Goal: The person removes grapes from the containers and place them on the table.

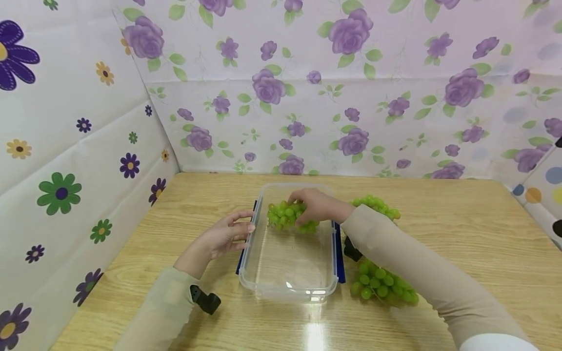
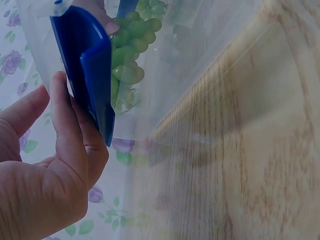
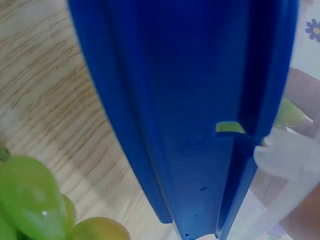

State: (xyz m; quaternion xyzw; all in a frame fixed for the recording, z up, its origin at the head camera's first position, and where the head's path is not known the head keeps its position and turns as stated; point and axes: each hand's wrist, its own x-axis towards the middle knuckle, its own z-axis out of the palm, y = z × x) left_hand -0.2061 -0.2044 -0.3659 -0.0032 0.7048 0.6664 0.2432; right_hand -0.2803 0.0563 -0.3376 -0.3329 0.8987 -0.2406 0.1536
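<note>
A clear plastic container [image 1: 290, 265] with blue side clips stands on the table without a lid on it. Inside, toward its far end, is a bunch of green grapes [image 1: 282, 216]. My right hand [image 1: 319, 204] reaches over the right wall and grips this bunch from above, thumb and fingers at its sides. At the left wall, my left hand [image 1: 224, 236] has its fingers extended against the container's side. The left wrist view shows those fingers at the hanging blue clip [image 2: 82, 60]. Another blue clip [image 3: 185, 75] fills much of the right wrist view and partly hides the right hand.
Right of the container lie two more bunches, a nearer green grape bunch [image 1: 382, 285] and a farther grape bunch [image 1: 373, 202] partly behind the right sleeve [image 1: 395, 248]. The wooden table [image 1: 210, 302] meets a flowered cloth backdrop [image 1: 307, 131] at the back.
</note>
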